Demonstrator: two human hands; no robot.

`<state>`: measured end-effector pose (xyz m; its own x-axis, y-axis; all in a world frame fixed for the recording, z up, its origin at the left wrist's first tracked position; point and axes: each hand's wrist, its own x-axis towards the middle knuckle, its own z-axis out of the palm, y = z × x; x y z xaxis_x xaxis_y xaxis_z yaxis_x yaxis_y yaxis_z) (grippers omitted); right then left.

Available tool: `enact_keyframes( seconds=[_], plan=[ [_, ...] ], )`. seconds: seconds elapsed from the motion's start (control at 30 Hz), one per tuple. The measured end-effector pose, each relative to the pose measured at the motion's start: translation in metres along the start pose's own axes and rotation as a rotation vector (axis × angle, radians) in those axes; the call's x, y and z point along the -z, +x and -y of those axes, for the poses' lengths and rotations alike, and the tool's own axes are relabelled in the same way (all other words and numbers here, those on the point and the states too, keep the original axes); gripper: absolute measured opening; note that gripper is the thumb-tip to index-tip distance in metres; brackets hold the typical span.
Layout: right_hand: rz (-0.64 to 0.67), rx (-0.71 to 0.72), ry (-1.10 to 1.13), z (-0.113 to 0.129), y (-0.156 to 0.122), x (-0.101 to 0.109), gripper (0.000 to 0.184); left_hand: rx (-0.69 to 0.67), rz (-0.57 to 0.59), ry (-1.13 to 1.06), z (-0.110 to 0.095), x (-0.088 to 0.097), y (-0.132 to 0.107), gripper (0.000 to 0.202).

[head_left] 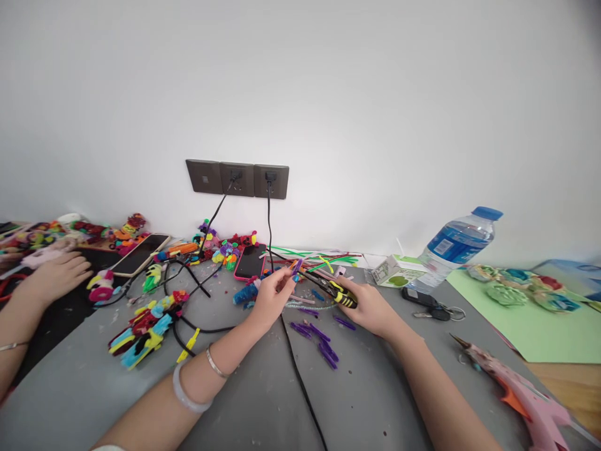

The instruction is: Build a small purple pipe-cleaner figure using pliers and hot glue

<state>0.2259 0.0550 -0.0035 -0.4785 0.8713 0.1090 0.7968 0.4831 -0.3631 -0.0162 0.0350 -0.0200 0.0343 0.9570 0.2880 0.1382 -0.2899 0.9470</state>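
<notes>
In the middle of the grey table my left hand (275,293) pinches a short purple pipe cleaner (297,267) between thumb and fingers. My right hand (372,308) is closed around the black and yellow handles of a pair of pliers (342,294). The jaws point left and reach the purple piece, though whether they grip it is too small to tell. Several cut purple pipe cleaner pieces (323,344) lie on the table below my hands. Blue fuzzy coils (245,294) rest just left of my left hand.
A pink hot glue gun (526,394) lies at the right. Behind it are keys (439,311), a tilted water bottle (455,244) and a drink carton (399,270). Black cables (298,369) cross the table. Colourful pipe cleaner figures (145,329) and another person's hand (56,275) are at left.
</notes>
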Motion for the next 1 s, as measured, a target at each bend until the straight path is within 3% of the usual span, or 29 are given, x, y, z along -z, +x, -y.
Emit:
enact_keyframes(
  seconds=[1.0],
  plan=[
    [0.001, -0.034, -0.028, 0.0033, 0.0002, -0.0006, 0.047, 0.047, 0.03, 0.006, -0.0065, 0.0004, -0.0001, 0.032]
  ],
)
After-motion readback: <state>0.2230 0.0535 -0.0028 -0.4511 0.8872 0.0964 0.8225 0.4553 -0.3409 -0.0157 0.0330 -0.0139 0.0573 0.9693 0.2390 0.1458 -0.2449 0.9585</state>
